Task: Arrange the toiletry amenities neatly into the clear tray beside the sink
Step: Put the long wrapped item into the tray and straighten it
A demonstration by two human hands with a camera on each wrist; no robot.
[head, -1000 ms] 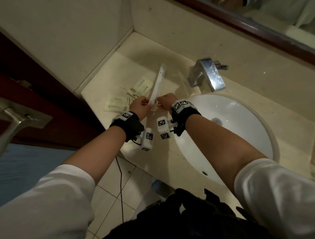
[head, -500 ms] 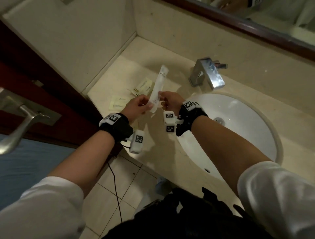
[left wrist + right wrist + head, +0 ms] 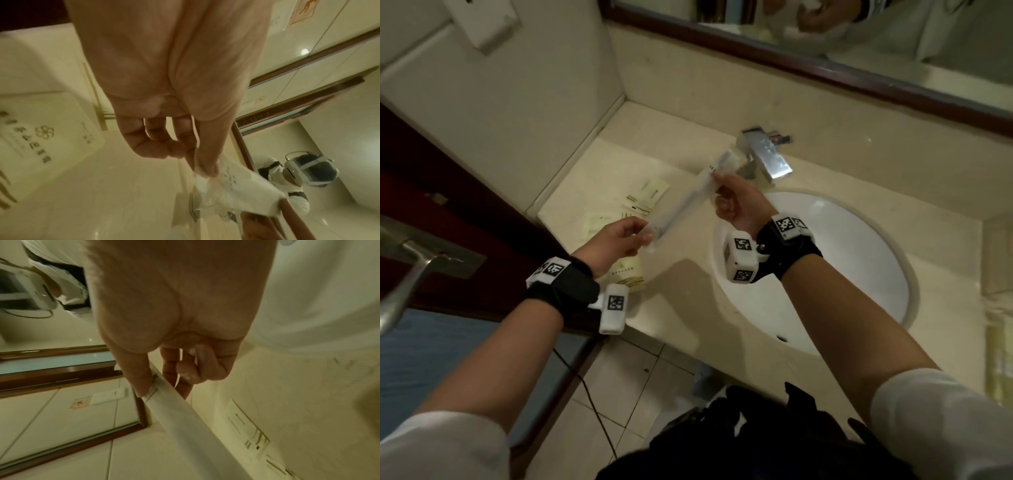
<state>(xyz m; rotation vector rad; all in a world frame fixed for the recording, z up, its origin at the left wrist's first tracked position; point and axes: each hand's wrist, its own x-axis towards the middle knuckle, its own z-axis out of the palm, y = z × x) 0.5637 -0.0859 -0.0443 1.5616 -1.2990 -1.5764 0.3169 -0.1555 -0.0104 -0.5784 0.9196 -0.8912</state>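
Now that your right hand has slid up, both it and your left hand pinch the long packet flat beside the sink, ready for a tray you cannot see.

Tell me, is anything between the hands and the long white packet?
No. The left hand pinches the near end of the long white packet, and the right hand pinches it near the far end.

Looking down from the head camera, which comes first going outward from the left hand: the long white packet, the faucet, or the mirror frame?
1. Long white packet: pinched by the left hand at its near end.
2. Faucet: behind the sink, up and right.
3. Mirror frame: on the back wall, farthest.
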